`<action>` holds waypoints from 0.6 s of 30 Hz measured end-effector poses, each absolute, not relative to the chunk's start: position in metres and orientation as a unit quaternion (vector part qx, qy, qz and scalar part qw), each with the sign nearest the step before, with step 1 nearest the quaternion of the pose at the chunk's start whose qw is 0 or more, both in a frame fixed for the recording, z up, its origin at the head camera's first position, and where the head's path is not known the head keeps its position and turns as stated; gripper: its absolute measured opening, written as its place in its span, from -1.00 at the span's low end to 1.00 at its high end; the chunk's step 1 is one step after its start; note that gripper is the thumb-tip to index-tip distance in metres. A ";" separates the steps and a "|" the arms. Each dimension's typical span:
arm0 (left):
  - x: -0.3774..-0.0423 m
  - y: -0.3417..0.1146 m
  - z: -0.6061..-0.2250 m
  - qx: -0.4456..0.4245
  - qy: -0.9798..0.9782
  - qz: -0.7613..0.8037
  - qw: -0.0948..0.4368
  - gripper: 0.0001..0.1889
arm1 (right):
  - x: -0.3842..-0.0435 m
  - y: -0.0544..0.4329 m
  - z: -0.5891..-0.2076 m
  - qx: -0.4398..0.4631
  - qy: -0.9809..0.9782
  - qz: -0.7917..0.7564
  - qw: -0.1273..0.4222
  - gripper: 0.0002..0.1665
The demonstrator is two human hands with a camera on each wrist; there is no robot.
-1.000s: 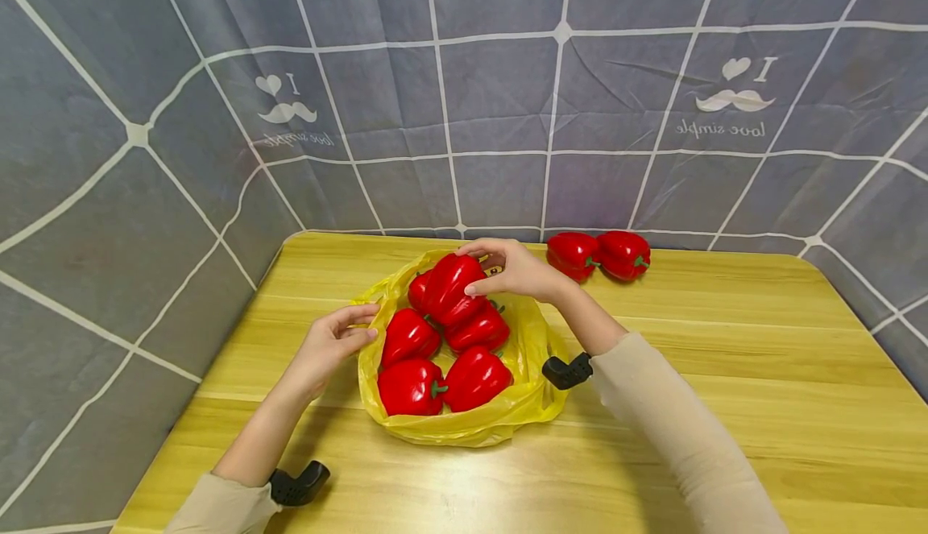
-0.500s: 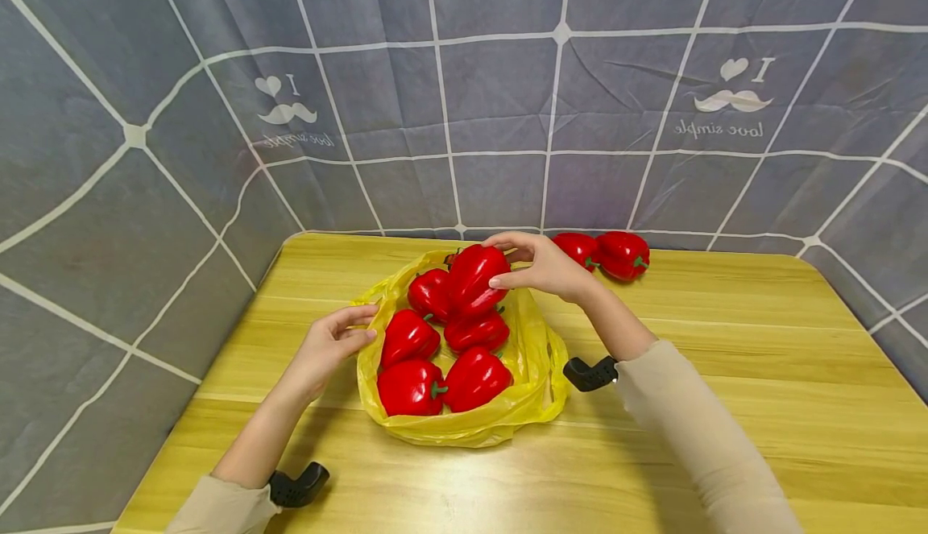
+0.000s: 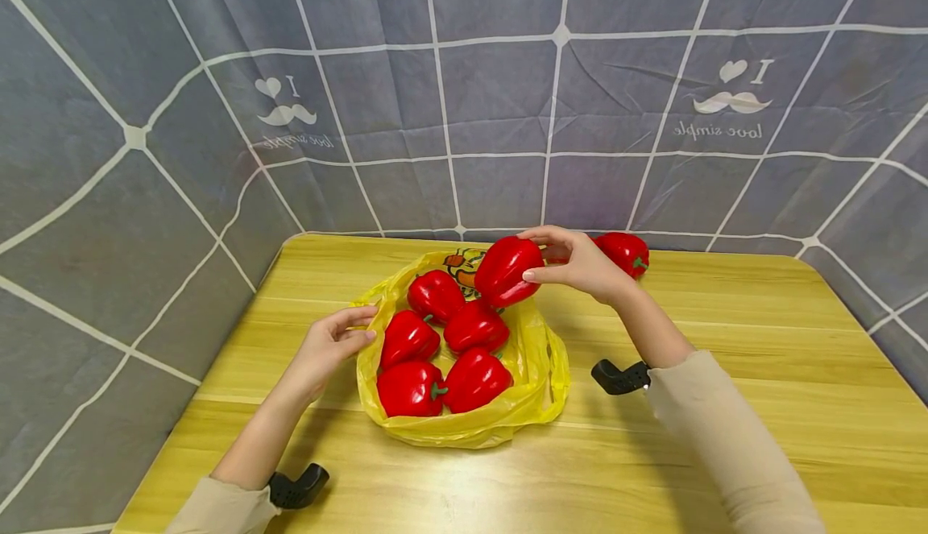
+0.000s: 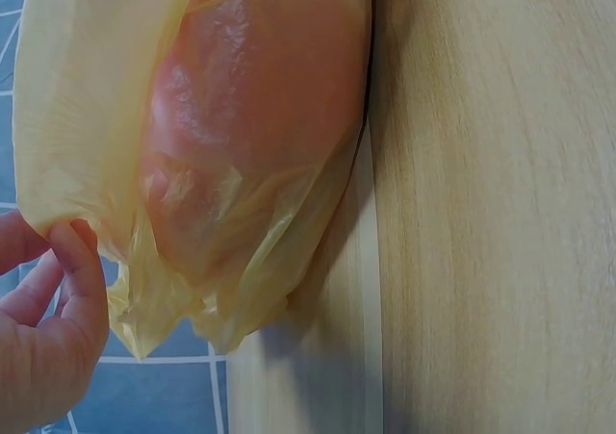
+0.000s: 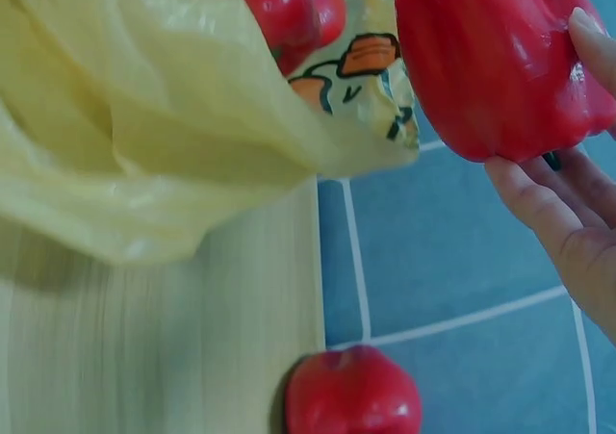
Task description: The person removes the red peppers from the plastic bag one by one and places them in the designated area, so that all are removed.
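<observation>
A yellow plastic bag (image 3: 464, 436) lies open on the table with several red bell peppers (image 3: 412, 387) inside. My left hand (image 3: 332, 349) pinches the bag's left rim between thumb and fingers; the left wrist view shows the thin film (image 4: 82, 126) caught at the fingertips. My right hand (image 3: 583, 264) grips one red bell pepper (image 3: 509, 271) above the bag's back right rim. In the right wrist view that bell pepper (image 5: 500, 59) is clear of the bag, held by thumb and fingers.
Another bell pepper (image 3: 623, 254) sits at the table's back edge, right of the bag; one beside it is mostly hidden behind my right hand. A grey curtain (image 3: 500, 99) with white lines hangs behind the wooden table (image 3: 761, 373).
My right hand has carried its bell pepper rightwards, from over the peppers in the bag to the bag's back right rim, uncovering a printed picture. My left hand stays at the rim.
</observation>
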State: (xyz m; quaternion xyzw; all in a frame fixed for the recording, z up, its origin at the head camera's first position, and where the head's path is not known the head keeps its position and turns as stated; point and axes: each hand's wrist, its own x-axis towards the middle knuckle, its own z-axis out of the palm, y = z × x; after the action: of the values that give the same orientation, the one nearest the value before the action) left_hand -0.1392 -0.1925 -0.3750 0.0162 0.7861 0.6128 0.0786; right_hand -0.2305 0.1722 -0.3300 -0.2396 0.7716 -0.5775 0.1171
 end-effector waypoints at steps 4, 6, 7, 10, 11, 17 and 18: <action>-0.139 -0.193 -0.374 0.015 0.787 0.612 0.079 -0.52 | -0.229 0.184 -0.330 -0.218 0.786 -0.569 0.106 -0.36; -0.139 -0.194 -0.374 0.015 0.787 0.612 0.078 -0.52 | -0.228 0.190 -0.331 -0.209 0.790 -0.567 0.101 -0.35; -0.139 -0.194 -0.374 0.015 0.787 0.612 0.077 -0.52 | -0.228 0.193 -0.331 -0.206 0.792 -0.566 0.099 -0.34; -0.138 -0.194 -0.374 0.015 0.787 0.612 0.074 -0.52 | -0.226 0.202 -0.333 -0.200 0.796 -0.565 0.087 -0.34; -0.138 -0.194 -0.374 0.015 0.787 0.612 0.073 -0.52 | -0.226 0.205 -0.333 -0.199 0.797 -0.565 0.083 -0.34; -0.138 -0.195 -0.373 0.016 0.790 0.609 0.071 -0.52 | -0.220 0.227 -0.336 -0.189 0.803 -0.563 0.042 -0.38; -0.138 -0.195 -0.373 0.016 0.790 0.608 0.071 -0.52 | -0.219 0.231 -0.336 -0.187 0.803 -0.564 0.036 -0.38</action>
State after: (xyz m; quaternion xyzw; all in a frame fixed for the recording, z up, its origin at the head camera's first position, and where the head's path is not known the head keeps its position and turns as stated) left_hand -0.1382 -0.1949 -0.3733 0.0158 0.7904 0.6083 0.0707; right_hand -0.2192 0.2308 -0.3364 -0.1872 0.8034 -0.5641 0.0363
